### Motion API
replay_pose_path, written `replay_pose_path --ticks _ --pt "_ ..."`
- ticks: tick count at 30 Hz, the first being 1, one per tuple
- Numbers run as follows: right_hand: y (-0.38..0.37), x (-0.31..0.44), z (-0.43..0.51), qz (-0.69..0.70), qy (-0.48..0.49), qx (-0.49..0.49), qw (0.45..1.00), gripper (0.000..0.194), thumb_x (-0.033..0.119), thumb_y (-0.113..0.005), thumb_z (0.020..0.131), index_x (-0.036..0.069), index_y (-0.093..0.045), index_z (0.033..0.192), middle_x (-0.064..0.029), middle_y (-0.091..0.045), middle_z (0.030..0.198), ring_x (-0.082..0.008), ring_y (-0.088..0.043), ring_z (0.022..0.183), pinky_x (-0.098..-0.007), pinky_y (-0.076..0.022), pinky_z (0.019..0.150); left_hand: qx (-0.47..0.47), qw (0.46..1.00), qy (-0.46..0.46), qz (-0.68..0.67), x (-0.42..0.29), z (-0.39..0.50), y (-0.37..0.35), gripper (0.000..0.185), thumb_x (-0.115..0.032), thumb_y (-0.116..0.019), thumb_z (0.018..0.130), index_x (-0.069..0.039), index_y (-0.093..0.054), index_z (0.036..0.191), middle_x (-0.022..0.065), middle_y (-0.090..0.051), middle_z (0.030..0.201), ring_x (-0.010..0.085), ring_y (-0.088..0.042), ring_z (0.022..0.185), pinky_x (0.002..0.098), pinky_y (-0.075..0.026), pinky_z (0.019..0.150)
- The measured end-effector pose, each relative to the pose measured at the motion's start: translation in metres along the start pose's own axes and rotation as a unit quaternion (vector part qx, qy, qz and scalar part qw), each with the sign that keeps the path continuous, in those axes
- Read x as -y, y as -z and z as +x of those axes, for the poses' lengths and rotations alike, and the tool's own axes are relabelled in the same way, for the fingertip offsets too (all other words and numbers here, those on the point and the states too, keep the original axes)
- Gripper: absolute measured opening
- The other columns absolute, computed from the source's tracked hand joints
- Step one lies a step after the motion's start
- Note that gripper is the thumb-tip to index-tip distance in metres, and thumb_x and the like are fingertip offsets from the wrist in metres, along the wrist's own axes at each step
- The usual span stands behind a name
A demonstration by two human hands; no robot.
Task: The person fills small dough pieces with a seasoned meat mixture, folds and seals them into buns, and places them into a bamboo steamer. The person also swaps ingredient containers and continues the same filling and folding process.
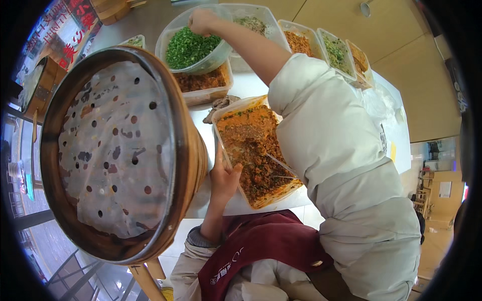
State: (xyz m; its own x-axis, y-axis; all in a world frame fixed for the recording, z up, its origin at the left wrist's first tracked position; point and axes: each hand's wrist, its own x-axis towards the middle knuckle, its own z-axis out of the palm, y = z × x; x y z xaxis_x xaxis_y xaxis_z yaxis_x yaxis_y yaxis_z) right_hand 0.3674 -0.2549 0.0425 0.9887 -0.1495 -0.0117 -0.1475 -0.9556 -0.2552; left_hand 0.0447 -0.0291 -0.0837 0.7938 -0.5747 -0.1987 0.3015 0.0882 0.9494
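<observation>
With my left hand (225, 181) I hold the near left rim of a clear plastic tub of reddish-brown minced filling (260, 150), thumb over the edge. Thin utensil handles lie in the filling, partly behind my right sleeve. My right arm reaches across to a round clear plastic bowl of chopped green onions (192, 49). There my right hand (203, 22) is closed at the bowl's upper right part, above the greens; whether anything is between its fingers is hidden. The bowl rests on another tub of reddish filling (201, 81).
A large round bamboo steamer (184, 150) with a perforated liner (116, 150) stands close at left. More tubs, with chopped green filling (335, 52), orange-brown filling (299, 43) and a pale mix (250, 26), line the back. A dark crumpled cloth (222, 107) lies behind the near tub. Plastic bags (380, 101) are at right.
</observation>
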Motion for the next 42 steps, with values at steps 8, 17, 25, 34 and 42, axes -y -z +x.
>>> replay_pose_path --ticks 8,17,25,34,42 --pt "0.075 -0.022 -0.129 0.471 0.043 0.075 0.878 0.020 0.006 -0.064 0.082 0.005 -0.067 0.102 -0.0040 -0.063 0.075 -0.0083 -0.051 0.057 -0.0237 -0.0371 0.043 0.004 1.000 0.018 -0.012 -0.014 0.003 -0.004 0.081 0.011 -0.051 0.084 -0.004 -0.007 0.150 0.0169 -0.049 0.134 0.0140 -0.056 0.107 0.0212 -0.047 0.078" --pt "-0.016 -0.013 -0.366 0.156 0.066 0.167 0.971 0.023 0.013 -0.071 0.067 0.010 -0.071 0.090 -0.0144 -0.068 0.086 -0.0329 -0.064 0.084 -0.0430 -0.0503 0.075 -0.021 0.998 0.048 0.039 -0.011 0.001 -0.005 0.080 0.009 -0.052 0.085 -0.008 -0.011 0.151 0.0096 -0.062 0.109 0.0070 -0.055 0.082 0.0199 -0.043 0.064" --pt "-0.023 -0.011 -0.412 0.150 0.008 0.014 0.989 0.010 0.002 -0.062 0.068 0.004 -0.065 0.077 -0.0173 -0.064 0.090 -0.0358 -0.062 0.083 -0.0431 -0.0503 0.071 -0.034 0.999 0.006 -0.011 -0.012 -0.001 -0.008 0.074 0.011 -0.047 0.081 -0.003 -0.019 0.148 0.0131 -0.060 0.114 0.0134 -0.059 0.091 0.0243 -0.048 0.075" --pt "-0.013 -0.208 -0.523 0.194 -0.340 -0.173 0.904 0.016 0.018 -0.064 0.081 0.005 -0.072 0.087 -0.0133 -0.070 0.087 -0.0259 -0.067 0.078 -0.0337 -0.0517 0.073 -0.041 0.996 0.056 0.050 -0.019 -0.036 0.001 0.073 0.010 -0.049 0.082 -0.004 -0.020 0.148 0.0128 -0.052 0.128 0.0156 -0.057 0.105 0.0276 -0.047 0.087" --pt "-0.069 -0.312 -0.579 0.094 -0.513 0.021 0.853 0.032 0.036 -0.071 0.075 0.009 -0.069 0.093 -0.0113 -0.069 0.097 -0.0281 -0.065 0.092 -0.0371 -0.0508 0.078 -0.041 0.996 0.051 0.059 -0.021 -0.042 -0.003 0.070 0.004 -0.052 0.084 -0.004 -0.023 0.148 0.0115 -0.051 0.132 0.0184 -0.056 0.109 0.0304 -0.046 0.091"
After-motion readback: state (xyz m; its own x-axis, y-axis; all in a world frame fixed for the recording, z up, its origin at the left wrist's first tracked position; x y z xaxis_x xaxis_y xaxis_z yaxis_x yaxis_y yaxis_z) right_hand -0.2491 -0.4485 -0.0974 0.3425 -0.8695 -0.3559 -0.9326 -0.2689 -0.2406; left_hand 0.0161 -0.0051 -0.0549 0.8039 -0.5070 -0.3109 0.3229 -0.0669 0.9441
